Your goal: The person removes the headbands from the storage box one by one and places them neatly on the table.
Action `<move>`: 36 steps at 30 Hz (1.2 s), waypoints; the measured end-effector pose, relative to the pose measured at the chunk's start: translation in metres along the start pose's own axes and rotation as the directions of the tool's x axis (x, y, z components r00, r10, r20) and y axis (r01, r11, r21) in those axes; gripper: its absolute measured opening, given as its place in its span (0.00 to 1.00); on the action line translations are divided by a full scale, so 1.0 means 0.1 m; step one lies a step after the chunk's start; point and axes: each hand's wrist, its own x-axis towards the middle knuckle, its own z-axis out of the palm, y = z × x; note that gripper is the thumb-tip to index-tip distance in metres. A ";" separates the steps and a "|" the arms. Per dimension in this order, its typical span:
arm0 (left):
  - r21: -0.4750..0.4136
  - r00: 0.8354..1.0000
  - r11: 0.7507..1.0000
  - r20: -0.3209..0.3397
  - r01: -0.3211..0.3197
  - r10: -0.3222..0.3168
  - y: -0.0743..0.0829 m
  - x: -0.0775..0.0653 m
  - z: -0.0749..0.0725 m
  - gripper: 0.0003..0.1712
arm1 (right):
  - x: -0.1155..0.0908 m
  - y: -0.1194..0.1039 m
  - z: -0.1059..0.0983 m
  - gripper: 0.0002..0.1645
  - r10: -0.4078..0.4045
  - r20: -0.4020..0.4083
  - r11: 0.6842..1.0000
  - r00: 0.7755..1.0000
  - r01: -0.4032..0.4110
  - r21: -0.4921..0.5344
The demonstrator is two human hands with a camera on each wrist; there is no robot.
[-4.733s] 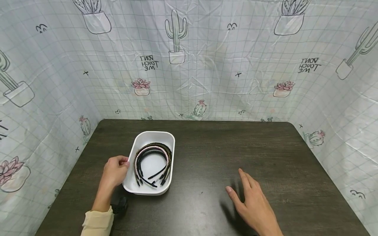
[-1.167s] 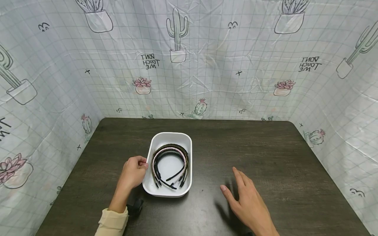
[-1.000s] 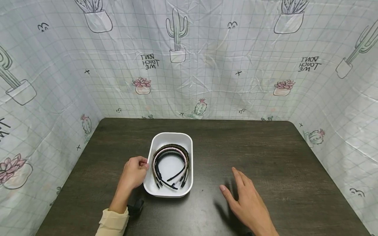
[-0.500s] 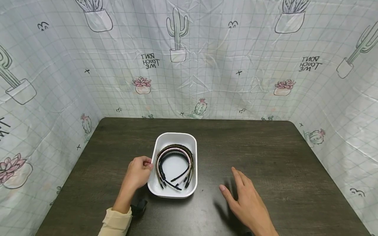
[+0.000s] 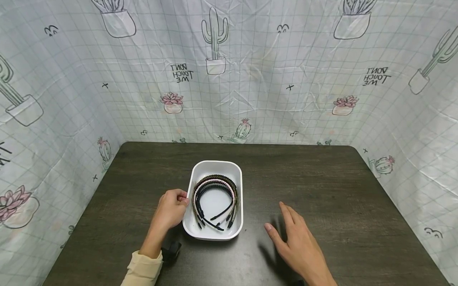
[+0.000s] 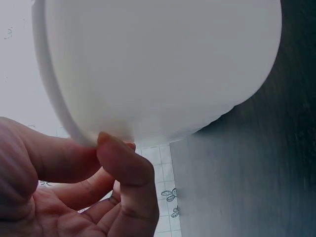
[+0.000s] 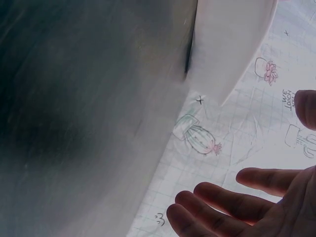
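A white plastic bin [image 5: 214, 235] with rounded corners stands near the middle of the dark table, left of centre. Several headbands [image 5: 216, 179], black, pinkish-white and dark brown with ridged bands, lie nested inside it. My left hand [image 5: 172, 208] pinches the bin's left rim between thumb and finger; in the left wrist view the thumb and curled fingers [image 6: 129, 168] meet at the rim of the bin [image 6: 163, 64]. My right hand [image 5: 298, 246] hovers over the table to the right of the bin, fingers spread and holding nothing. In the right wrist view its fingers [image 7: 232, 202] are extended, apart from the bin [image 7: 224, 44].
The dark wood-grain table [image 5: 304, 171] extends on both sides of the bin. A white grid-patterned curtain [image 5: 250, 79] with cactus drawings encloses the back and sides. Under the left wrist sits a black wrist device [image 5: 171, 251].
The bin and the headbands in it have slid to the right with my left hand holding the rim. My right hand has shifted slightly left, its fingers still spread.
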 end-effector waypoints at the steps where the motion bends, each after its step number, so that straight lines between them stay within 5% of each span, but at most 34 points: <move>1: -0.002 1.000 1.000 0.000 0.001 -0.001 0.00 0.00 0.01 0.08 | 0.00 0.00 0.00 0.46 0.000 0.000 1.000 1.000 0.000 0.000; 36: -0.012 1.000 1.000 0.018 -0.009 0.010 0.05 0.04 0.09 0.06 | 0.07 -0.19 0.09 0.43 -0.041 -0.001 0.999 0.999 0.041 0.005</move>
